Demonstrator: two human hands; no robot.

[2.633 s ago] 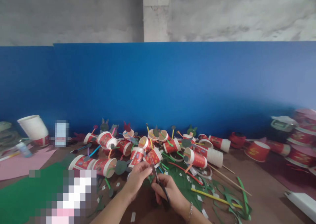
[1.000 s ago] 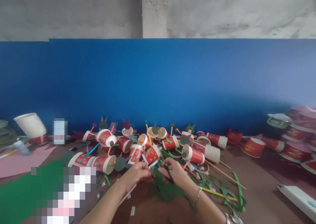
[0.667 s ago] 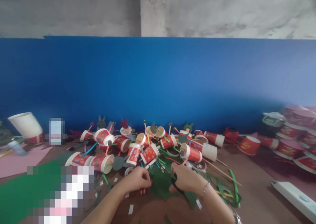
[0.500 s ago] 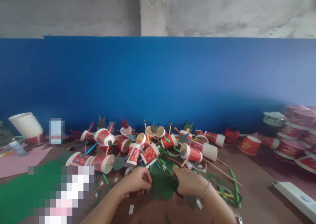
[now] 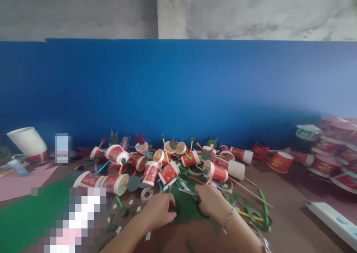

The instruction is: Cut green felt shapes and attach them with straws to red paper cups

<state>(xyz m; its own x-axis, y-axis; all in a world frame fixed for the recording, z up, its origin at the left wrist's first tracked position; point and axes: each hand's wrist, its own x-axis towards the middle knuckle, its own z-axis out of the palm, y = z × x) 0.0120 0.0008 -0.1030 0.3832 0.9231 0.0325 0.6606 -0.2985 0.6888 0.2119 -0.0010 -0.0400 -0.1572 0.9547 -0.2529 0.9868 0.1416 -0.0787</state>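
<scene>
My right hand [image 5: 210,201] is wrapped round a pair of scissors [image 5: 184,189]. Their silver blades point left over dark green paper [image 5: 188,210], and a black handle loop hangs below the fingers. At the left edge of that paper is my left hand [image 5: 161,210], its thumb and forefinger apart and nothing visible between them. A white tape roll [image 5: 146,195] lies just behind it. Beyond both hands is a heap of red-and-white paper cups, among them a tilted cup [image 5: 169,172] and a cup on its side [image 5: 216,171], with coloured strips attached.
Paper scraps [image 5: 118,230] litter the brown table [image 5: 284,217]. A large green sheet [image 5: 30,212] lies left, near a white bucket-like container [image 5: 27,141]. Cut green pieces [image 5: 252,216] and wooden sticks [image 5: 252,191] lie right, before stacked red cups [image 5: 325,166] and a long white box [image 5: 333,219].
My left hand has shifted slightly, with its thumb and forefinger now parted. The scissors' blades now show over the green paper, and the tape roll is in fuller view.
</scene>
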